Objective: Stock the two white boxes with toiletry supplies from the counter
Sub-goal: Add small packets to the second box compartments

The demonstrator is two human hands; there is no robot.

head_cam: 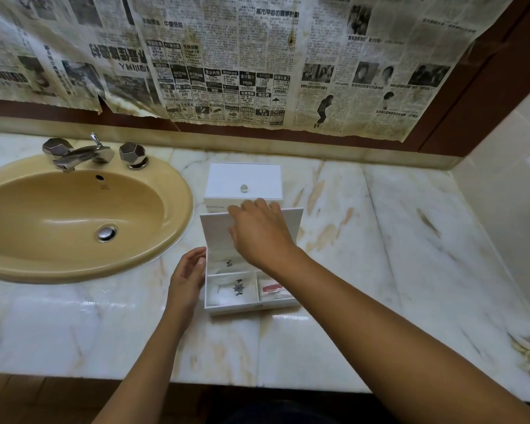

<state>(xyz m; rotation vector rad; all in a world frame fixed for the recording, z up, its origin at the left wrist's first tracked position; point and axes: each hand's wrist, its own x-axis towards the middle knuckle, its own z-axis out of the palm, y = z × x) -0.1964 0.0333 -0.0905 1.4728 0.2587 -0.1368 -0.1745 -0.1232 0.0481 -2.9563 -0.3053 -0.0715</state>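
The right hand (259, 232) reaches forward over the near white box (251, 304), its fingers curled over the top edge of that box's raised lid (216, 228) and gripping it, so the lid stands upright just under the palm. Directly below this hand and toward the person lies the open interior of the near box, split into compartments: a long one at the back holding a white sachet with a small dark print (227, 264), and two at the front, the left one with a white packet bearing a dark emblem (237, 287), the right one with a packet showing a red strip (273, 289). The left hand (185, 278) rests against the box's left outer wall, fingers straight and relaxed, thumb side touching the wall, grasping nothing. Just beyond the right hand's fingertips stands the second white box (244, 182), closed, with a small clear knob (244, 188) on its lid; it sits right behind the raised lid. Both boxes rest on the marble worktop (380, 240). Further left of the left hand is the tan sink (74, 221) with chrome taps (83, 154), and beyond everything old newspaper (227, 62) covers the wall.
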